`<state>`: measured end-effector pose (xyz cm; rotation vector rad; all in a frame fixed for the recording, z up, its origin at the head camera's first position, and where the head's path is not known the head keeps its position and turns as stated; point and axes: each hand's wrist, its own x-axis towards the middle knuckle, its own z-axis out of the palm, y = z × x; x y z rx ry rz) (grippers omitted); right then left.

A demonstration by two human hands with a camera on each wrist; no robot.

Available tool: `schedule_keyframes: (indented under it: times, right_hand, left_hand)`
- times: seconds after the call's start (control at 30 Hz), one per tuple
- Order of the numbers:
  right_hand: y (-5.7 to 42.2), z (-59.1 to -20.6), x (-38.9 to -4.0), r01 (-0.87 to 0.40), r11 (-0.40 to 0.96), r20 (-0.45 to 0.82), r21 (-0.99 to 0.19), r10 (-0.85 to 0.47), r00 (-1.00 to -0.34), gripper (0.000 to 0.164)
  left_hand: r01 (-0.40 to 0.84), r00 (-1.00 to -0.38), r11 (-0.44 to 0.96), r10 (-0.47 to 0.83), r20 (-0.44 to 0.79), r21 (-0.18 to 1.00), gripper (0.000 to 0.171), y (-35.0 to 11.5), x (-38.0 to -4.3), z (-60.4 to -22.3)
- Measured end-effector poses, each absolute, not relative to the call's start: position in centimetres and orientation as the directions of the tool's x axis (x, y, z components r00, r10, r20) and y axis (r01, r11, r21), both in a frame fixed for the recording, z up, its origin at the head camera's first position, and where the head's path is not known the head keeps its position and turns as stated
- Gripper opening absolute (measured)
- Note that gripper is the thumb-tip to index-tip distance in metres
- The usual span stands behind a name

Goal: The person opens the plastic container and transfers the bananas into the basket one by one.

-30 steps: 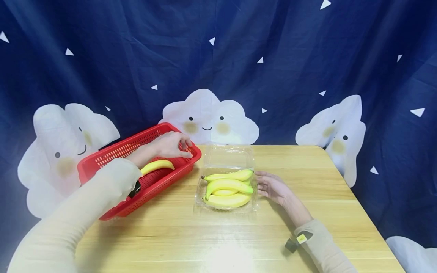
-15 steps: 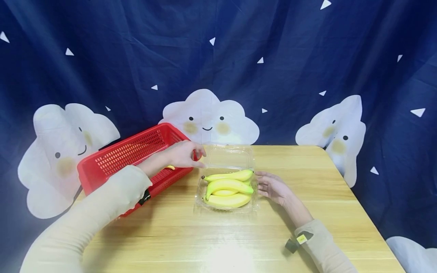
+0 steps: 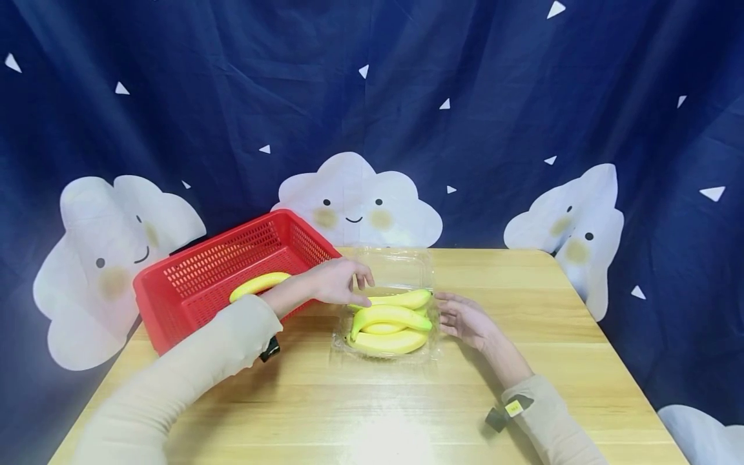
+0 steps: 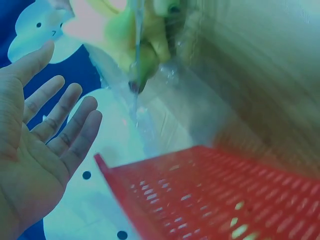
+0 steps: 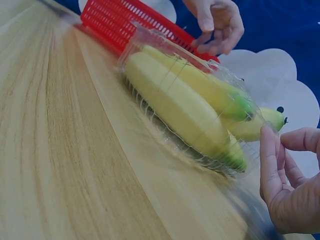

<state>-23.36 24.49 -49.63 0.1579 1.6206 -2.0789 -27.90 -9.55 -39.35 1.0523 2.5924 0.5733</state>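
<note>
A clear plastic clamshell box (image 3: pixel 343 345) stands on the table with its lid (image 3: pixel 401 268) tipped back. Several bananas (image 3: pixel 389 342) lie in it, yellow with green ends. My left hand (image 3: pixel 337 282) hovers over the box's left side, fingers loosely bent and nothing in them. The left wrist view shows that hand (image 4: pixel 40 135) with spread fingers. My right hand (image 3: pixel 467 321) rests its fingertips at the box's right edge; in the right wrist view, its thumb and fingers (image 5: pixel 270 167) are close to the clear rim. Another banana (image 3: pixel 258 285) lies in the red basket (image 3: pixel 157 316).
The red perforated basket stands tilted across the back left of the wooden table (image 3: pixel 360 407), near the box. Behind hangs a dark blue curtain (image 3: pixel 494 129) with white clouds. A black wrist device (image 3: pixel 496 418) sits on my right wrist.
My left hand has moved from over the basket rightward to above the box, carrying nothing. The banana in the basket is uncovered more. My right hand stays at the box's edge.
</note>
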Motion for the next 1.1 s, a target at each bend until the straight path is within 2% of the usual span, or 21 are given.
schedule_keyframes:
  times: [0.57,0.87,1.1]
  right_hand:
    - [24.5,-49.5,-23.4,0.443,-0.161,-0.379,-0.882,-0.314,-0.870,0.030]
    - [24.5,-49.5,-23.3,0.442,-0.166,-0.377,-0.882,-0.316,-0.871,0.026]
    - [24.4,-49.3,-23.3,0.445,-0.184,-0.373,-0.877,-0.323,-0.870,0.023]
  left_hand:
    - [0.648,-0.672,0.623,0.739,-0.058,0.438,0.037,-7.4,-26.9,-42.5]
    - [0.654,-0.696,0.657,0.717,-0.043,0.377,0.040,-6.7,-26.4,-43.4]
    - [0.635,-0.715,0.678,0.697,-0.050,0.371,0.039,-6.5,-26.3,-44.0]
